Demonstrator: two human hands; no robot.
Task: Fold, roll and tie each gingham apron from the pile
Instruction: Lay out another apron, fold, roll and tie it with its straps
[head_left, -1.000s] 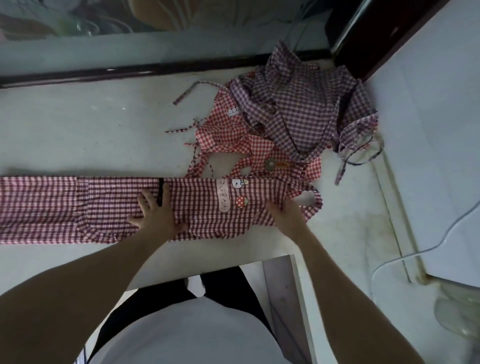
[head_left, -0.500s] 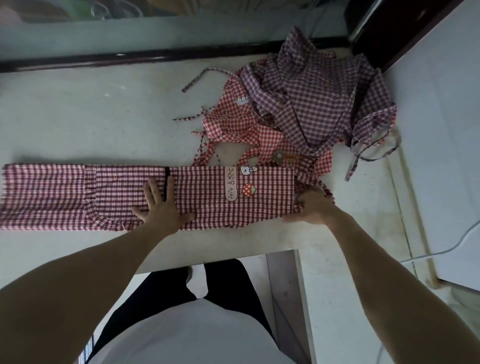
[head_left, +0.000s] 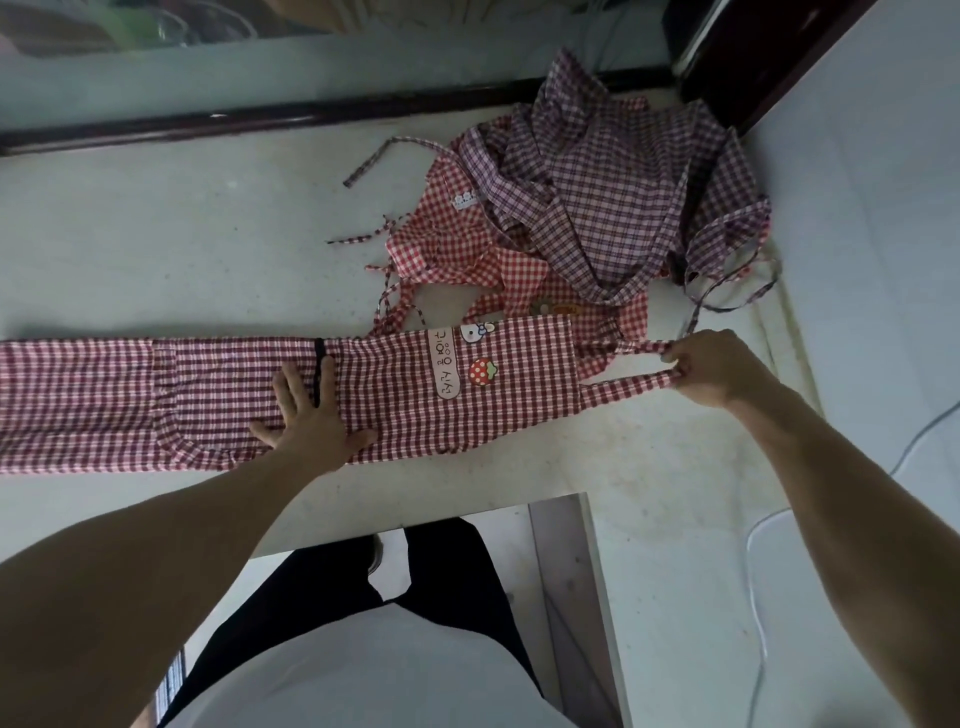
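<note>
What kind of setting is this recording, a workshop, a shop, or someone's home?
Probably a home, perhaps a kitchen or utility corner, though that is uncertain. The aprons lie on a pale stone-like counter with a cut-out edge, a dark frame runs along its back, and a white cable trails at right.

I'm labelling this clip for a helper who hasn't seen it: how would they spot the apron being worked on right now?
On the pale countertop, ignore the crumpled apron pile in the far right corner. Nearer the person lies a long, flat folded red gingham apron, pinned by the left hand, its neck strap pulled by the right hand. Only it shows a strawberry patch.
</note>
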